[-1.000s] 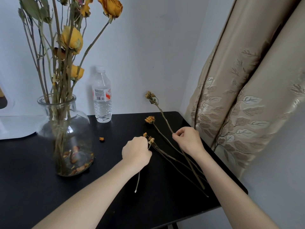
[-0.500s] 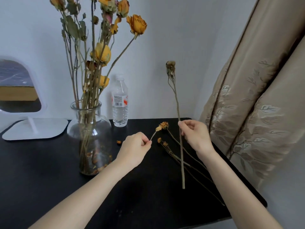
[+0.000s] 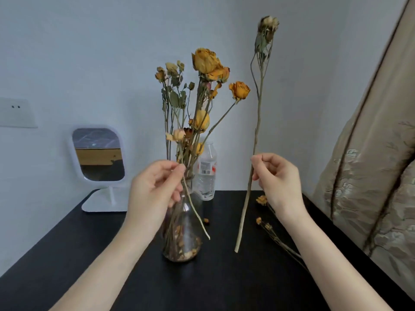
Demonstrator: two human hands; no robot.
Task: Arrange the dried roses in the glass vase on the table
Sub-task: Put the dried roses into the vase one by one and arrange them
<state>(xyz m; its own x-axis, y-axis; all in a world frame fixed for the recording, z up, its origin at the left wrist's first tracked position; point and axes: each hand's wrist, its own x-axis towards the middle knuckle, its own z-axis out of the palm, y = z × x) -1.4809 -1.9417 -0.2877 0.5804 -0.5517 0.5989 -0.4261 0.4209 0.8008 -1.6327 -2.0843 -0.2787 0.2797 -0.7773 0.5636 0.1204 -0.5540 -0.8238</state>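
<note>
Judging by the head view, how far along was the job?

B: Partway. A bunch [image 3: 210, 63] of dried roses already stood in the vase [image 3: 170, 243], near the middle of the table [image 3: 224, 277].

A: And the hands?

B: Both were busy. The left hand [image 3: 155, 187] pinched a short rose [image 3: 178, 134] between thumb and forefinger, the other fingers loosely curled. The rose hung right in front of the vase, its stem end clear of the table. The right hand [image 3: 278, 178] pinched a long rose [image 3: 256, 135] low on the stem, upright, to the right of the vase and apart from it.

A: What was left?

B: Neither held stem was in the neck yet, so both needed dropping in. At least two more roses [image 3: 261, 200] lay on the table by the right wrist. By my guess, four or so stems to go.

A: Anything else?

B: A bottle [image 3: 206, 173] behind the vase and a mirror [image 3: 98, 153] to the left.
</note>
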